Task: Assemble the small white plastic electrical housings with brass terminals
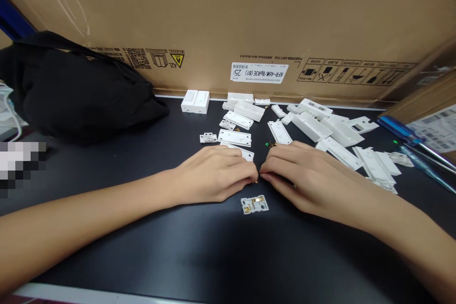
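Observation:
My left hand (217,171) is closed near the middle of the black table, its fingers curled and pressed together. A tiny brass-coloured piece (255,181) shows at its fingertips. Facing it, my right hand (299,173) is also closed in a pinch; what it holds, if anything, is hidden. The fingertips of both hands are close together, with a narrow gap between them. Just below them lies a small white plastic switch base (254,205) with brass contacts in it. Beyond my right fingers are other small brass parts (273,144) and a green bit (267,144).
White plastic plates (234,138) and covers (311,126) lie scattered behind the hands. Two white rocker switches (195,101) stand further back. A black bag (78,90) sits at left, blue-handled screwdrivers (401,126) at right. A large cardboard box (221,14) walls off the back.

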The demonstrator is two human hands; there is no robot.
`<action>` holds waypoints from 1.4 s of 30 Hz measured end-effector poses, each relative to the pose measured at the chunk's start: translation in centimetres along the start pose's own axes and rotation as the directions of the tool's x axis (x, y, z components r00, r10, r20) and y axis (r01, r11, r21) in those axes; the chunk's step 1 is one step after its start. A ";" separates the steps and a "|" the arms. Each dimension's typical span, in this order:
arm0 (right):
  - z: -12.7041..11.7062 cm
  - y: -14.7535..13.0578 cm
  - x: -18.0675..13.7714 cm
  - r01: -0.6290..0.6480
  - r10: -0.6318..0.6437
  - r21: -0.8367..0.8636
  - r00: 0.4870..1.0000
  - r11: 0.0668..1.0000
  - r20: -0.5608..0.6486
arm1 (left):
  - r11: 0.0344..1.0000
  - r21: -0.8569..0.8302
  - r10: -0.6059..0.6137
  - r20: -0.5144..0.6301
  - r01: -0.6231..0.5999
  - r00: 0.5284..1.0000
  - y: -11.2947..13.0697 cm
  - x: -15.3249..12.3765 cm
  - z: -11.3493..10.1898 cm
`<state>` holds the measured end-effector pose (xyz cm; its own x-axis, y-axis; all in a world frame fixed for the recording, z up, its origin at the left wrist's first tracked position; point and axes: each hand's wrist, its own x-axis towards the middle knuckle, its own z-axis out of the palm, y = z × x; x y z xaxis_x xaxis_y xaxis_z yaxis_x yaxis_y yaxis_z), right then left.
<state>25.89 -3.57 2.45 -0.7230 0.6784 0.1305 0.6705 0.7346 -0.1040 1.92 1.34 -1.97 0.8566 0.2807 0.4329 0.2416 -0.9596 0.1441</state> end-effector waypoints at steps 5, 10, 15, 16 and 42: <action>0.0 0.1 0.1 0.004 -0.004 0.028 1.000 1.000 0.016 | 1.000 -0.010 0.023 0.002 -0.023 1.000 0.3 0.0 0.0; 0.3 0.1 0.1 0.008 -0.011 0.074 0.999 0.997 0.042 | 0.986 -0.152 -0.062 0.046 0.068 0.997 0.2 -0.1 -0.1; 0.8 0.0 0.2 0.016 -0.019 0.104 0.999 0.994 0.028 | 0.961 -0.245 -0.118 0.060 0.129 0.991 0.1 -0.1 -0.1; 0.8 0.0 0.2 0.016 -0.018 0.110 1.000 0.994 0.020 | 0.957 -0.256 -0.126 0.064 0.138 0.990 0.1 -0.1 -0.1; 0.5 -1.0 0.8 -0.096 0.097 0.212 0.995 0.972 0.009 | 0.976 -0.206 -0.078 -0.020 0.072 0.997 0.3 -0.1 -0.4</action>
<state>24.61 -3.77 2.13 -0.6563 0.7463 0.1109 0.6864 0.6516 -0.3229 1.68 0.99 -1.59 0.8258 0.3546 0.4384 0.2032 -0.9124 0.3553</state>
